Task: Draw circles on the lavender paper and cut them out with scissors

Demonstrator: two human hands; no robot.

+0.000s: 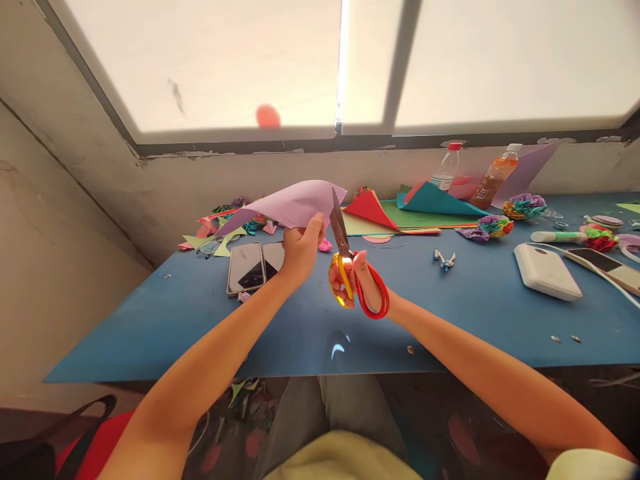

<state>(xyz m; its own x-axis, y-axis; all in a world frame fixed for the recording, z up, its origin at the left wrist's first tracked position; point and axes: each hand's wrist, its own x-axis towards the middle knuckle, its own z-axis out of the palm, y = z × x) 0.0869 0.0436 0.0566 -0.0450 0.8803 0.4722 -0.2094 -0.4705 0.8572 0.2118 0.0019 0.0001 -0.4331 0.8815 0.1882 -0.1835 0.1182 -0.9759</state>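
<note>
My left hand (300,250) is closed on the lower edge of a folded sheet of lilac paper (295,203), held up above the blue table (200,313). My right hand (357,283) grips scissors (345,267) with red and yellow handles, fingers through the loops. The blades point up and meet the paper's right edge. Both hands hover over the table's middle.
Two phones (255,267) lie just behind my left hand, with paper scraps and glasses (213,247) to the left. Coloured paper sheets (420,210), two bottles (493,177), paper flowers (525,207), a white power bank (547,272) and another phone (607,265) lie at the right. Small screws (444,259) sit mid-table.
</note>
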